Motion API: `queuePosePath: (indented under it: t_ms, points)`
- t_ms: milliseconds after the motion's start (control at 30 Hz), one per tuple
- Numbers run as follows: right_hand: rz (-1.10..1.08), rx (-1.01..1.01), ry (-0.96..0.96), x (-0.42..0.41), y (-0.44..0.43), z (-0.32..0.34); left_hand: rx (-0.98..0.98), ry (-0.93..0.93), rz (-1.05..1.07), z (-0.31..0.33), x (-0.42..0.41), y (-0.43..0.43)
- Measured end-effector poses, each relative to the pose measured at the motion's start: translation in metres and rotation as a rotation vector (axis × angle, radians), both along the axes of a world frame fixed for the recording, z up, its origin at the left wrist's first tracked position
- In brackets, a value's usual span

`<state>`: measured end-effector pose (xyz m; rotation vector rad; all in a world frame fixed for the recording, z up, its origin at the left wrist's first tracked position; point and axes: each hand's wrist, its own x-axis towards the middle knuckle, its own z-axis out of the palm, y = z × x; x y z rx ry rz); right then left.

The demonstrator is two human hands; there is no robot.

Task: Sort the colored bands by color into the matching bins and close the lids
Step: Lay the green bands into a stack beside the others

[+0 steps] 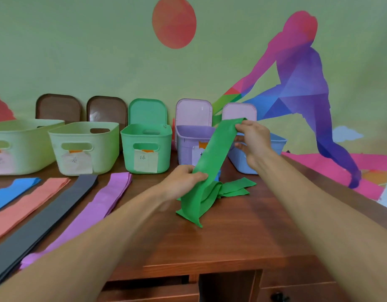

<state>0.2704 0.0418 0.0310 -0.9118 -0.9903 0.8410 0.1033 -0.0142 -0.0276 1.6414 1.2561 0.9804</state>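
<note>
A green band [212,153] is stretched up at a slant above the wooden table [242,232]. My right hand [252,138] pinches its upper end in front of the blue bin [277,147]. My left hand [183,178] grips the band lower down, and the rest hangs in loose folds onto the table. The open green bin [146,147] stands to the left of the hands, its lid [148,111] leaning on the wall. Purple [101,205], black [42,219], salmon [27,203] and blue [11,190] bands lie flat side by side on the left.
A purple bin [188,142] stands behind the green band with its pink lid [193,112] upright. Two pale green bins [83,144] [18,142] sit at the left with brown lids [106,109] against the wall. The table's front edge and drawers are below.
</note>
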Motion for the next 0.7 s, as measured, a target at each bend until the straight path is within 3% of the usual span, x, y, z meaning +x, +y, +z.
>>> queuePosePath:
  t_ms: [267, 533, 600, 700]
  points:
    - [0.019, -0.124, 0.013, -0.019, 0.008, -0.016, -0.102, 0.159, 0.057, 0.018, -0.034, -0.021]
    - [0.111, -0.233, 0.15, -0.053, 0.012, -0.03, -0.11, 0.176, 0.196, 0.021, -0.076, -0.039]
    - [0.116, -0.247, 0.098, -0.061, 0.013, -0.034, -0.144, 0.195, 0.196, 0.019, -0.09, -0.041]
    - [0.11, -0.24, -0.138, -0.074, 0.014, -0.04, -0.237, 0.203, 0.139, 0.016, -0.107, -0.052]
